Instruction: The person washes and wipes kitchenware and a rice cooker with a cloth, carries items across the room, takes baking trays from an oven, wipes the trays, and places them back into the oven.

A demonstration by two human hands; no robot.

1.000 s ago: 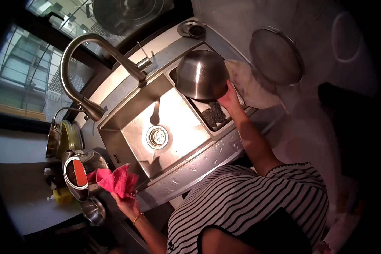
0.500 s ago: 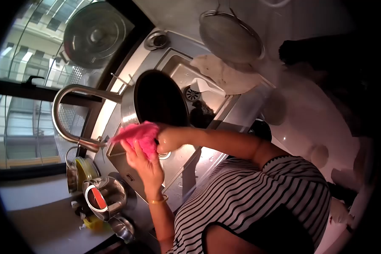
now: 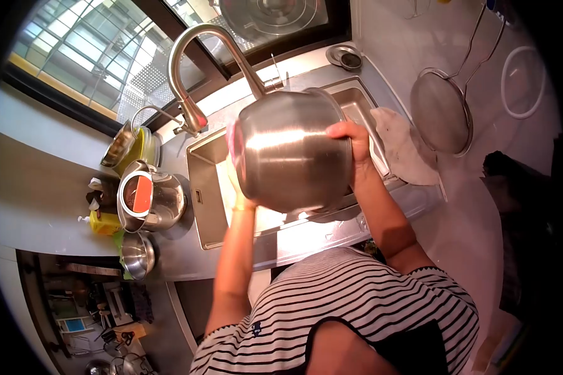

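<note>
A large brushed-steel pot (image 3: 294, 162) is held on its side above the sink (image 3: 216, 215), its mouth turned to the right. My right hand (image 3: 358, 145) grips the rim, thumb lying on the outer wall and the other fingers out of sight inside. At the base on the left, my left hand (image 3: 236, 187) presses a pink cloth (image 3: 235, 140) to the steel. Most of that hand's fingers are hidden behind the pot, and only an edge of the cloth shows.
A curved faucet (image 3: 216, 31) rises behind the pot. Left of the sink stand a steel pot with an orange-marked lid (image 3: 150, 197), a steel bowl (image 3: 137, 255) and a yellow bottle (image 3: 103, 222). At right are a pale cloth (image 3: 403, 147) and a hanging strainer (image 3: 441, 112).
The pot has been turned so its outer wall faces me instead of its dark inside. My hands have spread apart, the right onto the rim, the left to the base. My view has rotated.
</note>
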